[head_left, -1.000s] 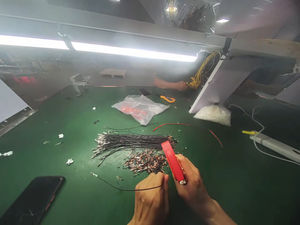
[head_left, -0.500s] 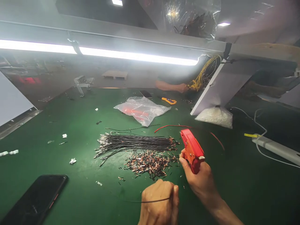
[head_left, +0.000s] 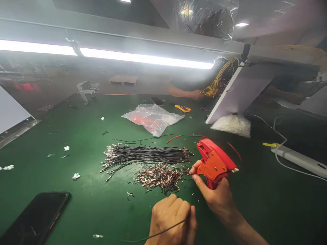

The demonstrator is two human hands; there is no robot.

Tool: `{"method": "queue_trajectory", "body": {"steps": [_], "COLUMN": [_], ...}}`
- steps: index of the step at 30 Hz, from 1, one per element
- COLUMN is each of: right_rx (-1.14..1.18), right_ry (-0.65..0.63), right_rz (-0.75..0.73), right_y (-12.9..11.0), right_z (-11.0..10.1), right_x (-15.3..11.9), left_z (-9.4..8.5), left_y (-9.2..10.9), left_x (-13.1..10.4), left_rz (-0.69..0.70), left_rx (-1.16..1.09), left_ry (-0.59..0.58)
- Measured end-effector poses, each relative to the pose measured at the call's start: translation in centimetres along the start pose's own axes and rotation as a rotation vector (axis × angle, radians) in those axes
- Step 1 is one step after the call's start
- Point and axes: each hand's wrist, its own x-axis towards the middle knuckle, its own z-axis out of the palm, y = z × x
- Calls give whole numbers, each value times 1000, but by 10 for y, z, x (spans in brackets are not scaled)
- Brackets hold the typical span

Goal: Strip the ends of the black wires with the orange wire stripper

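Observation:
My left hand (head_left: 172, 217) is closed at the bottom centre, with a black wire (head_left: 165, 230) running from its fingers across its back toward the lower left. In my right hand (head_left: 217, 194) is a red and orange hand tool (head_left: 214, 163), its jaw end pointing up and left. Left of the tool lies a bundle of black wires (head_left: 150, 154), with pale metallic ends at the left and coppery ends at the right. Just below the bundle is a pile of short black and copper wire scraps (head_left: 160, 177).
A black phone (head_left: 35, 216) lies at the lower left. Farther back are a clear plastic bag (head_left: 154, 119), a yellow tool (head_left: 182, 108) and a bag of white pieces (head_left: 232, 125) by a slanted panel (head_left: 227, 90). Across the table, a person's hand (head_left: 195, 94) is near yellow wires (head_left: 219, 78).
The red tool has turned in my right hand, so more of its orange side shows. The wire's free part has dropped lower. The whole view has shifted slightly.

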Motion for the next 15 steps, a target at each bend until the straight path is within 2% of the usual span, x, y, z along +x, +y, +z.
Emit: {"method": "queue_trajectory", "body": {"steps": [5,11,15], "right_rx": [4,-9,-23], "right_ry": [16,-1,25], "right_rz": [18,14,11], "right_y": [1,3,3], "right_z": [-1,-7,-10], "right_x": [0,3,3], "left_z": [-2,-13,-12], "left_y": [0,-2,-4], "left_x": [2,9,9], "left_rz": [65,107,132], "left_rx": [34,97,153], "left_ry": [21,-23,25]}}
